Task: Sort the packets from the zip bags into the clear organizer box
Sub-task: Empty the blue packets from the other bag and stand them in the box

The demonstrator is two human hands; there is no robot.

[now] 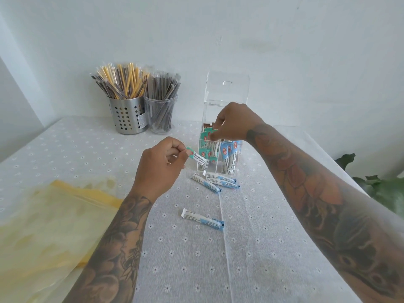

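The clear organizer box (227, 88) stands at the middle of the table with its lid up. Green packets (204, 138) fill its front left compartment and blue packets (229, 149) its front right one. My left hand (160, 165) pinches one green packet (196, 157) just left of the box. My right hand (235, 125) is over the box and pinches the top of a green packet (213, 134) in the left compartment. Three blue packets (218, 181) lie in front of the box, and one more blue packet (202, 219) lies nearer to me.
Yellow zip bags (48, 226) lie flat at the near left. A perforated metal cup (126, 115) and a clear cup (160, 114), both full of wrapped sticks, stand at the back left. Plant leaves (384, 189) show past the table's right edge.
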